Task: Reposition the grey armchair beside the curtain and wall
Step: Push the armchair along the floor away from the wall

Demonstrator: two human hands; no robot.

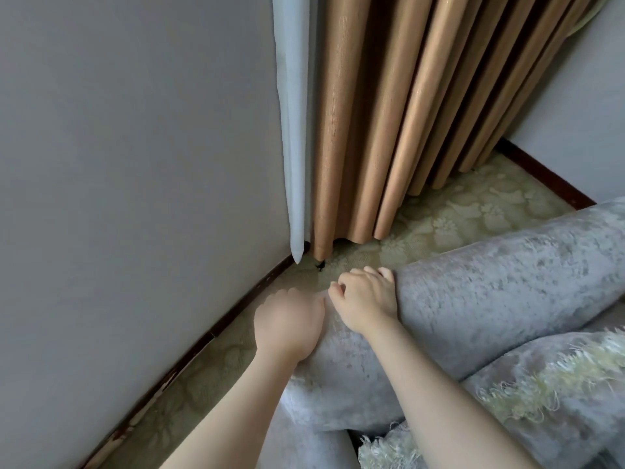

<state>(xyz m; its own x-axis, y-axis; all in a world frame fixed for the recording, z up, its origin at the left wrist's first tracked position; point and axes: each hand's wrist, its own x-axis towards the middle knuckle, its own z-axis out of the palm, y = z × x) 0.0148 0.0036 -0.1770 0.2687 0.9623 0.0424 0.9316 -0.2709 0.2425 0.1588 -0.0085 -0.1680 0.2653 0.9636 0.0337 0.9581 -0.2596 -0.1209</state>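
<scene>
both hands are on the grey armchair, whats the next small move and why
Likely a short push of the grey armchair toward the corner: the left hand and right hand both hold its rounded end, and carpet shows between it and the wall and curtain.

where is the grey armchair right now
Head view, lower right: the grey armchair, left hand and right hand on its rolled edge, tan curtain beyond it, wall to its left.

No readable text, labels, numbers or signs anywhere.
</scene>
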